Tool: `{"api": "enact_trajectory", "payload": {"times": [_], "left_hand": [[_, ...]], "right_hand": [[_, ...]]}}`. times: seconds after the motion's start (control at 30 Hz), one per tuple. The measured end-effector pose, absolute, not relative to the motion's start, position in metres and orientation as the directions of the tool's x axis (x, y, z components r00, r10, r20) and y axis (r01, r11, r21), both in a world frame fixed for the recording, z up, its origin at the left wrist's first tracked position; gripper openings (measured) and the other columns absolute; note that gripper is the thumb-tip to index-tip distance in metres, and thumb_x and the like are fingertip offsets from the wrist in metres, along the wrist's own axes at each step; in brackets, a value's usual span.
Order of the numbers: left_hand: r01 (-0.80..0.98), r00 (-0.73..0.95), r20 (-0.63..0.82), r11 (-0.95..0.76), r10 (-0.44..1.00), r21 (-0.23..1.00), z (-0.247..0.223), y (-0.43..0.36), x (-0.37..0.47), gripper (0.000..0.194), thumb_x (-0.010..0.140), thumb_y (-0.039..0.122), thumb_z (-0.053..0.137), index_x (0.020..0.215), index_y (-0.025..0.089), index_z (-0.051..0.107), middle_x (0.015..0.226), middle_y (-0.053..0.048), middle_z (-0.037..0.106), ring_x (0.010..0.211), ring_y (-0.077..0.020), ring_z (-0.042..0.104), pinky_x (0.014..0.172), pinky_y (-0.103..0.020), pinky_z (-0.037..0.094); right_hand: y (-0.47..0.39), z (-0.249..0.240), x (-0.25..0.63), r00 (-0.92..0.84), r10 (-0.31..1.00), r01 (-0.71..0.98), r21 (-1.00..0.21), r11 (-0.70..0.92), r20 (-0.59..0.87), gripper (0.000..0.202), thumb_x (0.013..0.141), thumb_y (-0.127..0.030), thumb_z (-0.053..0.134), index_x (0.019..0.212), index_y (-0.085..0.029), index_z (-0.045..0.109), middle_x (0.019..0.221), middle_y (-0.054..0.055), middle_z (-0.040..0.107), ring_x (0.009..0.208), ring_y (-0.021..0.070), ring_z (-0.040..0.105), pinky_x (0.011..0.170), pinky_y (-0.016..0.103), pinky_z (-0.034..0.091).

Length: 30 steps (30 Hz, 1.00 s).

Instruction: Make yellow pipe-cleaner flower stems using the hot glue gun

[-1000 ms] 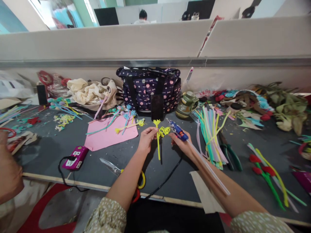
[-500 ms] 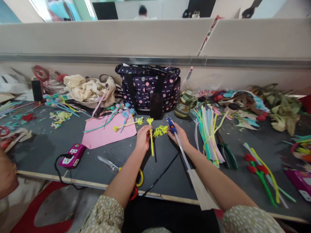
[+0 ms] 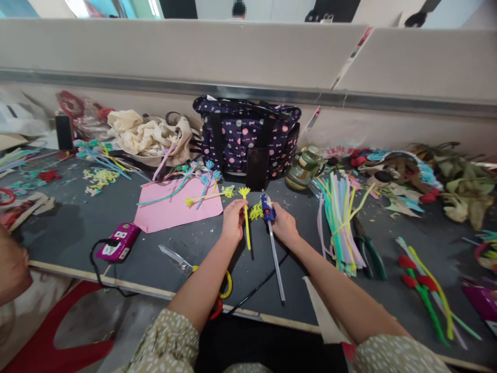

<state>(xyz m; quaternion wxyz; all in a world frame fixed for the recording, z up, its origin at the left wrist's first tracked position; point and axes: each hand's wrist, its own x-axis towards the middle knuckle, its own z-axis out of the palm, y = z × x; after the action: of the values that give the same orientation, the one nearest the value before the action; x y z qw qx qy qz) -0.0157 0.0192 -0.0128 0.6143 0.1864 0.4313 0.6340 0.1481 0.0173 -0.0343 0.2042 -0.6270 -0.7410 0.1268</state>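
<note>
Pinched in my left hand [image 3: 233, 220] is a yellow pipe-cleaner flower [image 3: 247, 223], upright, its petals above my fingertips and its stem hanging down. My right hand [image 3: 283, 223] is wrapped round a blue glue gun [image 3: 267, 210], with its nozzle pointing away from me. A long clear glue stick [image 3: 276, 264] sticks out of the gun's back towards me. Between my hands lies a small pile of yellow pieces [image 3: 255, 211]. Left of my left hand, more yellow and blue flowers [image 3: 209, 197] rest on and beside a pink sheet [image 3: 174, 212].
Scissors [image 3: 176, 259] lie partly under my left forearm. A purple power strip [image 3: 119, 242] is at the left, a patterned bag [image 3: 248, 134], phone [image 3: 257, 168] and green jar [image 3: 305, 168] behind. Pipe cleaners [image 3: 339, 223] and pliers [image 3: 370, 248] lie right. Another person's arm [image 3: 13, 267] shows far left.
The glue gun has turned, its glue stick now more upright in view and clear of my right forearm. The whole view has shifted slightly. My left hand still holds the yellow flower.
</note>
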Motion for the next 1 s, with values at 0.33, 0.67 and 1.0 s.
{"api": "enact_trajectory", "payload": {"times": [0.33,0.67,1.0], "left_hand": [[-0.613,-0.169,-0.297,0.136,0.940,0.778,-0.008,0.017,-0.015,0.015,0.061,0.025,0.072,0.065,0.015,0.061,0.057,0.004,0.052,0.049,-0.0056,0.044,0.047,-0.019,0.032],[-0.613,-0.149,-0.292,0.143,0.945,0.777,-0.009,0.017,-0.014,0.016,0.061,0.025,0.074,0.066,0.015,0.062,0.056,0.004,0.054,0.048,-0.0050,0.045,0.046,-0.018,0.033],[-0.578,0.026,-0.274,0.238,0.961,0.781,-0.005,0.013,-0.014,0.021,0.064,0.028,0.077,0.074,0.014,0.064,0.077,-0.006,0.070,0.060,-0.0101,0.061,0.055,-0.020,0.048]], "right_hand": [[0.016,-0.030,0.149,-0.074,0.987,0.828,-0.542,0.142,0.145,0.019,0.080,-0.038,0.054,0.090,-0.022,0.051,0.076,0.004,0.064,0.067,0.0211,0.059,0.056,0.025,0.031],[0.018,-0.034,0.149,-0.070,0.986,0.749,-0.644,0.153,0.153,0.018,0.078,-0.034,0.057,0.091,-0.021,0.052,0.075,0.003,0.063,0.064,0.0189,0.056,0.057,0.025,0.035],[0.018,-0.030,0.153,0.037,0.975,0.229,-0.951,0.206,0.220,0.015,0.074,-0.031,0.062,0.078,-0.019,0.054,0.074,-0.001,0.056,0.067,0.0140,0.053,0.066,0.026,0.043]]}}
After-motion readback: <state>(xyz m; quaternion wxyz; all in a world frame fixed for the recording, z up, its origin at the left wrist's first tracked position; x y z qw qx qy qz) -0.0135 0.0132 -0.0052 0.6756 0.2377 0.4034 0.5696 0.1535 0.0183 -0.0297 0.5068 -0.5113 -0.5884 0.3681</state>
